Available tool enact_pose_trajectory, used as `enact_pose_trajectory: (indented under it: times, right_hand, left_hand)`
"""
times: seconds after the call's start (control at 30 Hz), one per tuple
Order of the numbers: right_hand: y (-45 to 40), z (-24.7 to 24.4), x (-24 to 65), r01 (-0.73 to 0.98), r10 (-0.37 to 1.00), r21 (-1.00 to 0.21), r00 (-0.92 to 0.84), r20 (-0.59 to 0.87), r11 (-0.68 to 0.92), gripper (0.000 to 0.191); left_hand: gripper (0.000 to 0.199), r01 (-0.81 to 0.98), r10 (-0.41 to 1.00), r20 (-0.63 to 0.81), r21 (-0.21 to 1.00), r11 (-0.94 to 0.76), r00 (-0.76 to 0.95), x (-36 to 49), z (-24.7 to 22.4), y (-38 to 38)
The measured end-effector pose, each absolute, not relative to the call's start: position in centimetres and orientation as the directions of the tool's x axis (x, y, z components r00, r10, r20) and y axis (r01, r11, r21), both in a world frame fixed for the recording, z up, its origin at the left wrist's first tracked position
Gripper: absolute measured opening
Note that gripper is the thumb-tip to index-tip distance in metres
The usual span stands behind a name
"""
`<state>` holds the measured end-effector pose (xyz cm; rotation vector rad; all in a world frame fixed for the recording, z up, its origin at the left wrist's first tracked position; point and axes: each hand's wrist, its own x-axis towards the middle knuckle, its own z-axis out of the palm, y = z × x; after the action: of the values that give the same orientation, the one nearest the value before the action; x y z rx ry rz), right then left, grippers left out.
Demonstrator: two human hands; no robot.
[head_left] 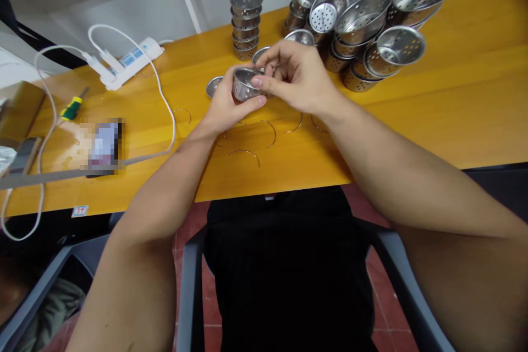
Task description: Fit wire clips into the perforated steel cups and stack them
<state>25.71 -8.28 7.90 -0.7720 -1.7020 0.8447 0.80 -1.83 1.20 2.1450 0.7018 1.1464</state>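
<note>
A small perforated metal cup [243, 87] is tilted in my left hand [225, 102], whose thumb lies along its near side with the fingers around the back. My right hand [297, 74] is at the cup's right rim, thumb and fingers bent together in a pinch. What sits between those fingertips, if anything, is too small to make out. Thin curved wires [270, 133] lie scattered on the table below both hands. Behind my left hand rests another small metal cup [213, 87], and one more cup [260, 55] is partly hidden behind my right fingers.
Stacked perforated cups [246, 25] stand at the back, with several more stacks [363, 16] at right. On the left lie a power strip [132, 63] with white cables, a green-yellow screwdriver [72, 109] and a blurred phone [104, 146]. The wooden table [462, 104] ends before my lap.
</note>
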Motion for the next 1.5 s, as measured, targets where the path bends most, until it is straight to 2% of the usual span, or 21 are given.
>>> enact_pose_trajectory:
  times: [0.23, 0.4, 0.63, 0.77, 0.97, 1.13, 1.33, 1.43, 1.5]
  right_hand:
    - [-9.6, 9.0, 25.5, 0.247, 0.808, -0.770, -0.207, 0.551, 0.589, 0.070]
    - [-9.8, 9.2, 25.6, 0.249, 0.816, -0.778, -0.231, 0.531, 0.577, 0.074]
    - [-9.6, 9.0, 26.0, 0.246, 0.776, -0.744, -0.330, 0.538, 0.621, 0.068]
    - [-9.4, 8.7, 26.1, 0.253, 0.768, -0.742, -0.388, 0.510, 0.621, 0.070]
    - [-9.0, 8.1, 26.1, 0.257, 0.728, -0.702, -0.436, 0.530, 0.665, 0.059]
    - [-8.8, 7.9, 26.0, 0.259, 0.721, -0.696, -0.449, 0.527, 0.670, 0.054]
    - [-9.3, 8.0, 25.7, 0.252, 0.749, -0.713, -0.345, 0.565, 0.654, 0.070]
    - [-9.0, 8.4, 25.9, 0.251, 0.784, -0.743, -0.198, 0.589, 0.621, 0.070]
    - [-8.3, 8.6, 26.5, 0.244, 0.776, -0.741, -0.092, 0.624, 0.625, 0.066]
  left_hand:
    - [0.107, 0.173, 0.723, 0.592, 0.719, -0.673, 0.356, 1.4, 1.4, -1.7]
    - [0.099, 0.161, 0.783, 0.557, 0.776, -0.610, 0.276, 1.8, 2.4, -2.1]
    - [0.105, 0.196, 0.773, 0.569, 0.754, -0.627, 0.282, 1.9, 2.7, -3.0]
    - [0.102, 0.203, 0.755, 0.594, 0.732, -0.650, 0.278, 2.1, 2.7, -3.3]
    - [0.107, 0.210, 0.729, 0.601, 0.706, -0.676, 0.327, 1.9, 2.8, -2.9]
    - [0.104, 0.244, 0.739, 0.577, 0.705, -0.666, 0.347, 1.7, 2.8, -2.9]
    - [0.101, 0.256, 0.710, 0.631, 0.664, -0.703, 0.312, 1.8, 3.1, -2.8]
    - [0.095, 0.353, 0.702, 0.685, 0.619, -0.702, 0.195, 0.4, 2.9, -1.1]
    - [0.100, 0.452, 0.708, 0.701, 0.604, -0.656, 0.090, -1.4, 2.5, 0.6]
